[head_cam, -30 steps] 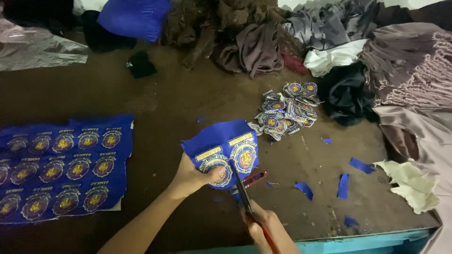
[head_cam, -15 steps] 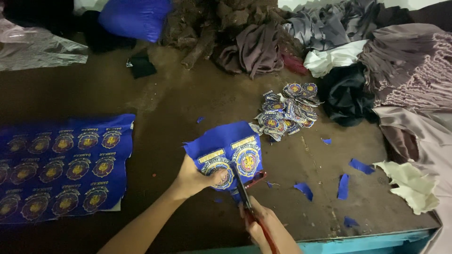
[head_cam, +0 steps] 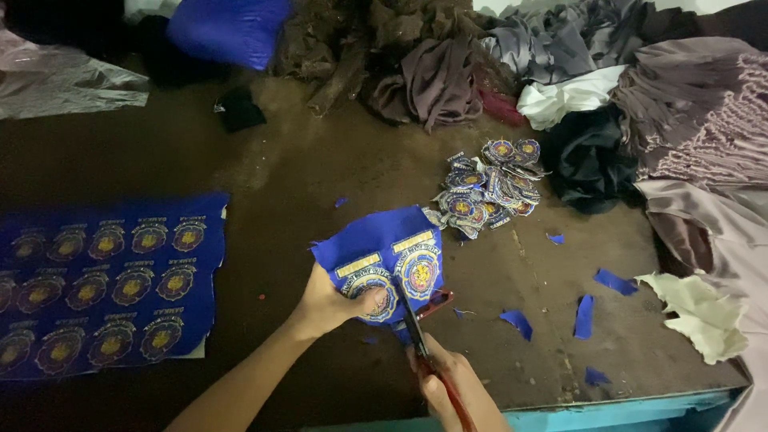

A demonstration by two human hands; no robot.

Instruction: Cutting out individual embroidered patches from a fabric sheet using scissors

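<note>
Where scissors [head_cam: 416, 324] bite: blue patch cloth [head_cam: 384, 254], bare table [head_cam: 320, 168] beyond.

Dark brown worktable [head_cam: 320, 176], turquoise front edge [head_cam: 624, 412] at lower right; dim light, heaped fabric [head_cam: 576, 88] along top

**Blue, gold and brown**

The fabric piece [head_cam: 384, 252] is royal blue, bearing round badges in gold, white and dark blue. The sheet [head_cam: 104, 280] at left repeats that badge in three rows on blue. The scissors [head_cam: 424, 320] have red handles. The table [head_cam: 280, 184] is dark brown with a turquoise edge; the scraps [head_cam: 612, 282] are blue.
</note>
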